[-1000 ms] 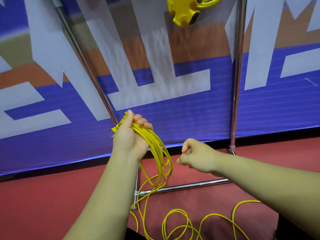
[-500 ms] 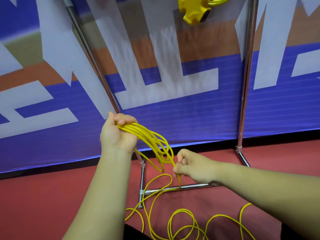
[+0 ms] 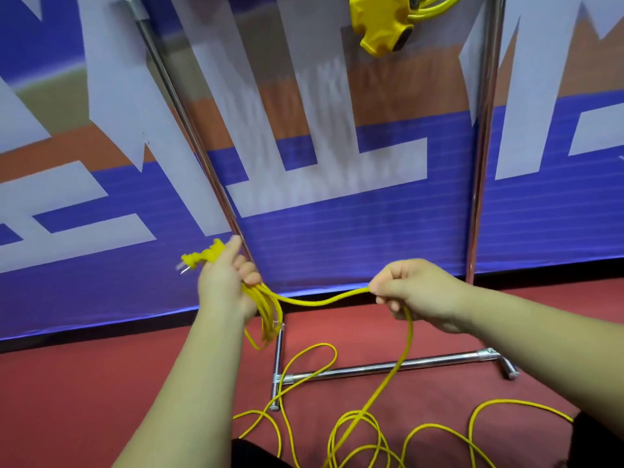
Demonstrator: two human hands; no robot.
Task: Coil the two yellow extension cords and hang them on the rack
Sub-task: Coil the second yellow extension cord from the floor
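Note:
My left hand (image 3: 226,285) grips several loops of a yellow extension cord (image 3: 270,312), and the cord's plug (image 3: 202,258) sticks out above my thumb. A strand runs from that bundle to my right hand (image 3: 415,292), which pinches it out to the right. From there the cord drops to loose loops (image 3: 358,430) on the red floor. A second yellow cord with its socket block (image 3: 381,25) hangs at the top of the chrome rack (image 3: 483,163).
The rack's left post (image 3: 189,130) slants down behind my left hand, and its base bar (image 3: 381,366) lies on the red floor (image 3: 84,400). A blue, white and orange banner (image 3: 337,204) stands right behind the rack.
My right hand has taken hold of the cord and pulled it out to the right, away from the bundle. My left hand has tilted, so the plug now shows above it.

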